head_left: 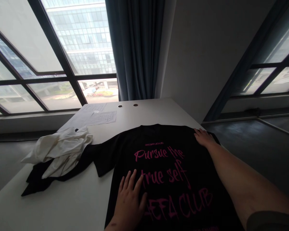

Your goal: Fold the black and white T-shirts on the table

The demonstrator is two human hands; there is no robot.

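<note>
A black T-shirt (pixel 163 166) with pink lettering lies spread over the white table, its neckline toward the far end. My left hand (pixel 130 199) rests on the lower left part of the print, palm down with the fingers spread. Near the right shoulder of the shirt lies my right hand (pixel 203 138), flat on the fabric with its fingers extended. Neither hand grips anything. The shirt's left sleeve reaches out to the left, while the right sleeve is partly hidden by my right hand and forearm.
Crumpled white cloth (pixel 65 149) and black cloth (pixel 36 183) lie at the table's left edge. Papers (pixel 103 117) are on the far left of the white table (pixel 82 208). Two round holes, a blue curtain (pixel 137 48) and windows are beyond.
</note>
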